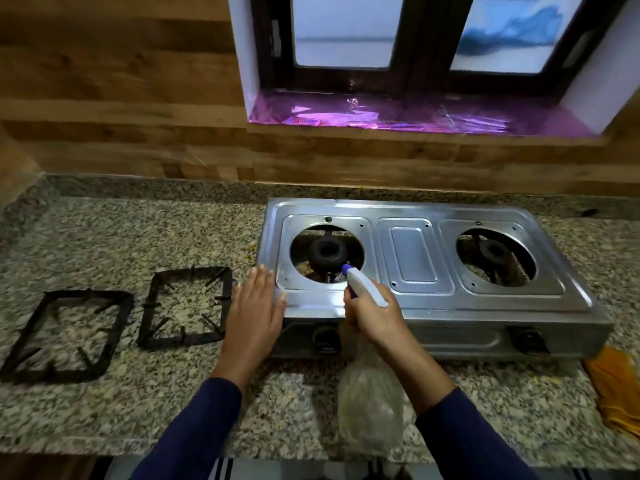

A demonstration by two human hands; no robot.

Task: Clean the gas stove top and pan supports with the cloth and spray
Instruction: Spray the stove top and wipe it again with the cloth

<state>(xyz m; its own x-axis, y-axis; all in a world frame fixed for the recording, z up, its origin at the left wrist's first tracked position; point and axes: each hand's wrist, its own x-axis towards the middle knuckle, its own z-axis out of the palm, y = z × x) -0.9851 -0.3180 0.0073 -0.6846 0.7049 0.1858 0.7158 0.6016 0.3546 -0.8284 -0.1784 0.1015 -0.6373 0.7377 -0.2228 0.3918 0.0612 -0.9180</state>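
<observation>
A steel two-burner gas stove (412,254) sits on the granite counter with both pan supports off. The two black pan supports lie to its left, one near the stove (188,306) and one farther left (65,336). My right hand (372,317) grips a clear spray bottle (369,403) by its white and purple head, nozzle aimed at the left burner (327,252). My left hand (256,310) lies flat with straight fingers against the stove's front left corner. An orange cloth (614,389) lies at the counter's right edge.
The granite counter (156,410) runs the full width, with its front edge just below my forearms. A wood-panelled wall stands behind, and a window with a pink-lined sill (415,116) is above the stove. Two control knobs (325,339) face me on the stove front.
</observation>
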